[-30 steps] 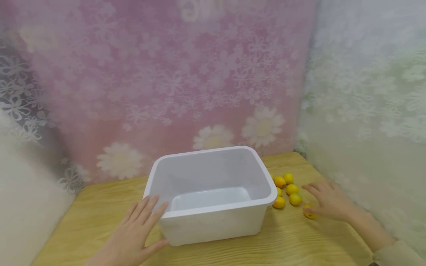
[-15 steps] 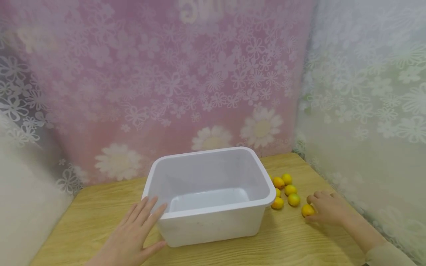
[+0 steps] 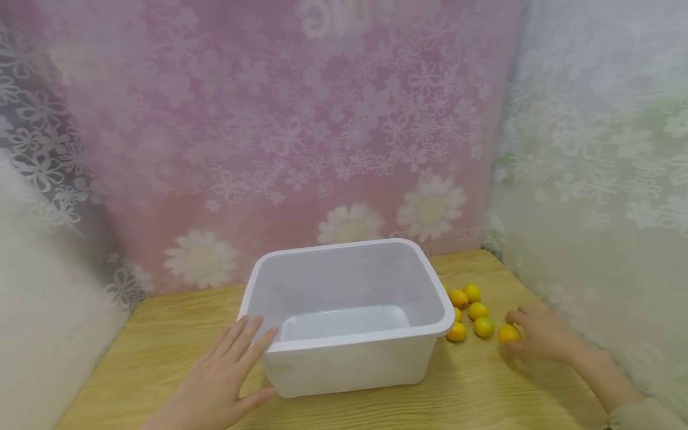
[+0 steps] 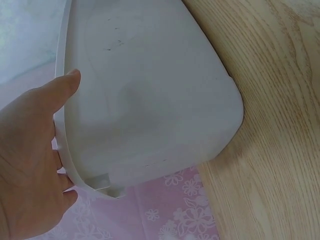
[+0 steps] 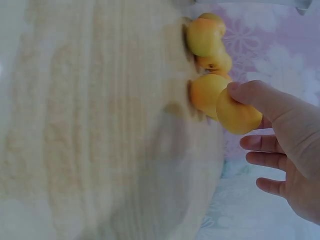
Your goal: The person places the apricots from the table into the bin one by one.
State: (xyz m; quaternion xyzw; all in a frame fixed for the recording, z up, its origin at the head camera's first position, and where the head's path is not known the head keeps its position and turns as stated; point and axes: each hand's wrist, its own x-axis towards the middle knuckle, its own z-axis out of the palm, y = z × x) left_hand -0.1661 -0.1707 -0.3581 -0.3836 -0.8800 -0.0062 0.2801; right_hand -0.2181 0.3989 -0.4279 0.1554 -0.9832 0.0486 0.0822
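A white plastic tub (image 3: 344, 370) with a wide rim stands on the wooden table. My left hand (image 3: 220, 370) is at its near left corner, fingers over the rim and thumb along the outer wall; in the left wrist view the thumb (image 4: 65, 90) lies outside while the fingers pass behind the rim. To the right of the tub, my right hand (image 3: 543, 334) pinches a small round yellow-orange fruit (image 5: 239, 114) between thumb and fingers, its other fingers loosely bent. In the right wrist view that fruit overlaps another fruit (image 5: 206, 92).
Several similar fruits (image 3: 478, 311) lie beside the tub's right wall, some partly hidden by it. Bare wooden table (image 3: 177, 334) extends left of the tub. Flower-patterned coverings rise behind the table (image 3: 290, 119) and along its right side (image 3: 602, 239).
My right hand has come down over the nearest fruit, and its thumb and fingers have closed on it. The left hand stays at the tub's corner. The head view has shifted slightly.
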